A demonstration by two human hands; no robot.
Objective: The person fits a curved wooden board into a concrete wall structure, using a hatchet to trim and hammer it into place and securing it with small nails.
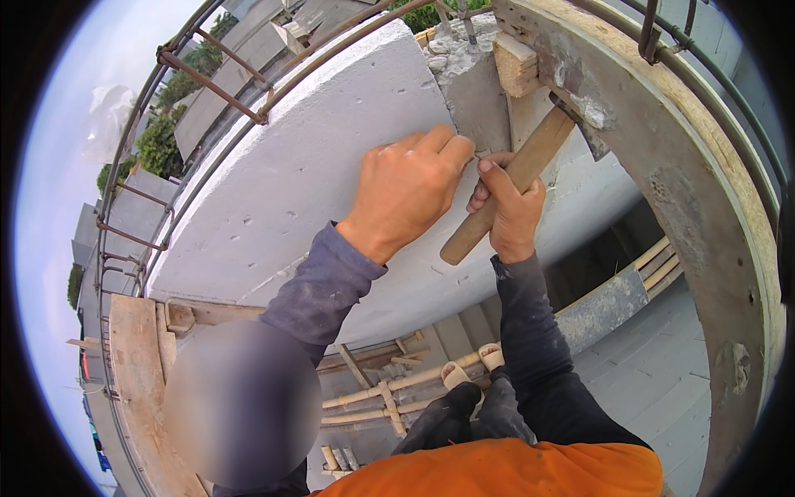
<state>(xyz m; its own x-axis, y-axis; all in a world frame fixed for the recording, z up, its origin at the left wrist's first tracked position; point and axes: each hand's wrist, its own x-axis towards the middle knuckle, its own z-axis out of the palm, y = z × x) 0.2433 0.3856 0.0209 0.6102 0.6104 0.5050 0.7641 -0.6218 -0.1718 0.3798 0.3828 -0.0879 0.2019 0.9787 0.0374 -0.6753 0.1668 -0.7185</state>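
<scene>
We are gripping the wooden-handled tool (540,147) with our right hand (515,219), its long axis running seven to one o'clock; our left hand (410,186) is bunching closed at nine o'clock, contents unclear.

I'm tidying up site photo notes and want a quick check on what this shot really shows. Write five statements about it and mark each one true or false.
1. The wooden-handled tool is in the left hand. False: the right hand holds it by the handle.
2. The left hand is bare. True.
3. The person's sandals are black. False: they are pale.
4. Brown steel bars run near the upper-left edge of the white panel. True.
5. The person's top is green. False: it is orange.
</scene>
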